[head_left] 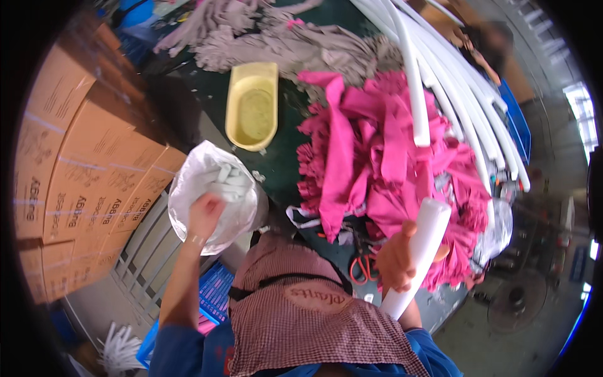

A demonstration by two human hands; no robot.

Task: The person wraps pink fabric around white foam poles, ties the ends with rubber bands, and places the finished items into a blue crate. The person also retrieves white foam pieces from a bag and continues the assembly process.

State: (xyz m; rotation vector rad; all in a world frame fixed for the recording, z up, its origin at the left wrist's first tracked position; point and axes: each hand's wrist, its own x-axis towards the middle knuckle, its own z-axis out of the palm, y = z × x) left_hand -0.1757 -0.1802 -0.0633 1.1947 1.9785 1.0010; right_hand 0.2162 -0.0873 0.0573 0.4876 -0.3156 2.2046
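Note:
My right hand (397,261) is wrapped round a thick white foam tube (426,235), which stands tilted in front of my right forearm, its upper end over pink fabric. My left hand (206,215) reaches into the mouth of a white sack (248,210), right at short white foam-like pieces (229,182) inside. Its fingers are blurred, so whether it holds a piece is hidden. Just right of my lap, red-handled scissors (360,269) lie on the dark green table (289,119) near my right hand.
A pink fabric heap (370,151) and grey-brown fabric strips (282,47) cover much of the table. A yellow tub (252,113) stands beyond the sack. Long white foam tubes (452,81) arch over the right side. Cardboard boxes (94,169) are stacked left; a blue crate (217,289) sits below.

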